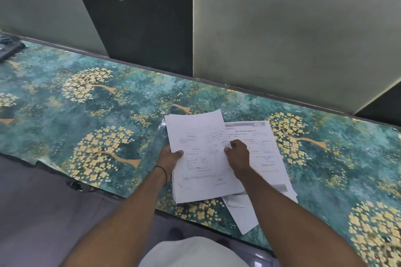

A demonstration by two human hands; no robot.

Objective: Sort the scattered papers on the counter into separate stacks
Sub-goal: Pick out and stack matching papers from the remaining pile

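Papers (180, 193), likely light and floppy, are lying in the left grip (168, 158), which is clamping their edge; the right grip (237, 155) is pinching the top sheet (195, 134).

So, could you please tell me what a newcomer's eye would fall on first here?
Probably the counter covering, teal with golden trees, which runs across the whole view. Near its centre the left hand grips a paper stack topped by an invoice. The right hand curls at that stack's right edge, over a printed form lying flat beside it.
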